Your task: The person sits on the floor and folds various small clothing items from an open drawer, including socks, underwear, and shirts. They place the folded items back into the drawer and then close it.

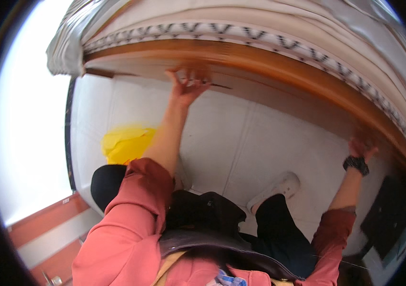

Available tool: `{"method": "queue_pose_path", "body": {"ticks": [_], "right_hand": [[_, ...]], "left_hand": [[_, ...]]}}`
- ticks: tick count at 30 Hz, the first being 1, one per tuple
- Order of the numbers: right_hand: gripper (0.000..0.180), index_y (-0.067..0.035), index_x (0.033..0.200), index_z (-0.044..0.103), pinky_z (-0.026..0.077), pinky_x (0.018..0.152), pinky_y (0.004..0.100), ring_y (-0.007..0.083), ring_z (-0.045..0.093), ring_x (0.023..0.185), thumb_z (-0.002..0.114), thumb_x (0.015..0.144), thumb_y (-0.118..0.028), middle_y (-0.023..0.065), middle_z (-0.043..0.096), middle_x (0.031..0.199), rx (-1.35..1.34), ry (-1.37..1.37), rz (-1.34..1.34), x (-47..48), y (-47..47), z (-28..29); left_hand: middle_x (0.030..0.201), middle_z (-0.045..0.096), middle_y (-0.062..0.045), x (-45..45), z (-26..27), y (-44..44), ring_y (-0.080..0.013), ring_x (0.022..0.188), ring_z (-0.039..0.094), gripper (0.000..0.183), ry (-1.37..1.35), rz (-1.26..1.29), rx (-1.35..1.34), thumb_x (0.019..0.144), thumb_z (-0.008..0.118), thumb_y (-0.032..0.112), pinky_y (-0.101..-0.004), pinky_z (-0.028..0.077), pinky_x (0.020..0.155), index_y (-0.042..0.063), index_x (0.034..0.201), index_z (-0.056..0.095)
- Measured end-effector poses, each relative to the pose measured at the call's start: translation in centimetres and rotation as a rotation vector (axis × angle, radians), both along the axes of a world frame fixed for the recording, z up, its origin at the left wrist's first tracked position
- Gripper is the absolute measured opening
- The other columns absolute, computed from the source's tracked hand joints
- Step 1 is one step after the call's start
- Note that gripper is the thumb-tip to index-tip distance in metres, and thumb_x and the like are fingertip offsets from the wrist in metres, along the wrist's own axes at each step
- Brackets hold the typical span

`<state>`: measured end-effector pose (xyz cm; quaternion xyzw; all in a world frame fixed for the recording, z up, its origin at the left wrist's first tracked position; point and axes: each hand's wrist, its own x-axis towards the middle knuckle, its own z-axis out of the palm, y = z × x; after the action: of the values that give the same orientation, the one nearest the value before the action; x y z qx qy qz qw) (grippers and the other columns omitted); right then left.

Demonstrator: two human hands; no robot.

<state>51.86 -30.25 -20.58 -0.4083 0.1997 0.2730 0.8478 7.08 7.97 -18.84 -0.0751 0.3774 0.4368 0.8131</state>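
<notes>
A long wooden rail [245, 55] curves across the upper view, along the side of what looks like a bed or couch. My left hand [190, 84] is at the rail's lower edge, palm up, its fingertips blurred beneath the wood. Farther right, my right hand [362, 146], with a dark band at the wrist, reaches under the same rail; its fingers are blurred too. Whether either hand grips the wood cannot be told. Above the rail lies cream bedding [260, 21] with a dark zigzag trim.
Beside my left forearm a yellow plastic bag [127, 143] rests on the pale tiled floor [217, 132]. Grey satin-like cloth [67, 43] hangs at the upper left corner. A reddish drawer unit [45, 232] stands at the lower left, and a dark object [389, 214] at the right.
</notes>
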Motion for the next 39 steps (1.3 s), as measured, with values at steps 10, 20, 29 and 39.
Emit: {"method": "queue_pose_path", "body": {"ticks": [10,20,29,39], "right_hand": [[0.036,-0.012,0.115,0.046,0.046,0.078,0.0366,0.0200,0.054,0.091,0.055,0.084,-0.029,0.0051,0.055,0.100,-0.501,-0.189,0.169,-7.8,-5.6,4.0],[0.074,-0.005,0.137,0.013,0.021,0.102,0.0430,0.0222,0.017,0.131,0.040,0.087,-0.051,0.0069,0.014,0.144,-0.224,-0.224,0.072,-5.4,-0.8,7.4],[0.073,-0.008,0.132,0.030,0.040,0.084,0.0369,0.0200,0.035,0.118,0.037,0.083,-0.061,0.0045,0.031,0.135,-0.184,-0.221,-0.008,-4.6,2.0,7.3],[0.080,-0.005,0.137,0.012,0.019,0.102,0.0437,0.0235,0.015,0.131,0.035,0.084,-0.060,0.0067,0.015,0.144,-0.104,-0.241,0.077,-5.3,1.4,10.1]], "left_hand": [[0.078,0.050,-0.002,-2.9,9.3,-2.3,-0.0122,0.071,0.047,0.023,1.027,0.101,0.882,0.086,0.055,0.029,-0.0303,0.044,0.070,0.007,0.088,0.049],[0.122,0.041,-0.024,5.8,25.7,7.4,-0.0343,0.118,0.034,0.055,1.788,0.209,2.108,0.081,0.057,0.041,-0.0412,0.026,0.099,0.001,0.117,0.046],[0.129,0.036,-0.023,8.8,23.3,6.7,-0.0357,0.121,0.030,0.069,1.887,-0.034,1.919,0.081,0.050,0.053,-0.0423,0.023,0.101,0.001,0.125,0.039],[0.132,0.033,-0.024,9.0,22.5,7.6,-0.0376,0.124,0.027,0.069,1.985,-0.041,1.868,0.080,0.047,0.056,-0.0438,0.022,0.101,0.004,0.126,0.040]]}}
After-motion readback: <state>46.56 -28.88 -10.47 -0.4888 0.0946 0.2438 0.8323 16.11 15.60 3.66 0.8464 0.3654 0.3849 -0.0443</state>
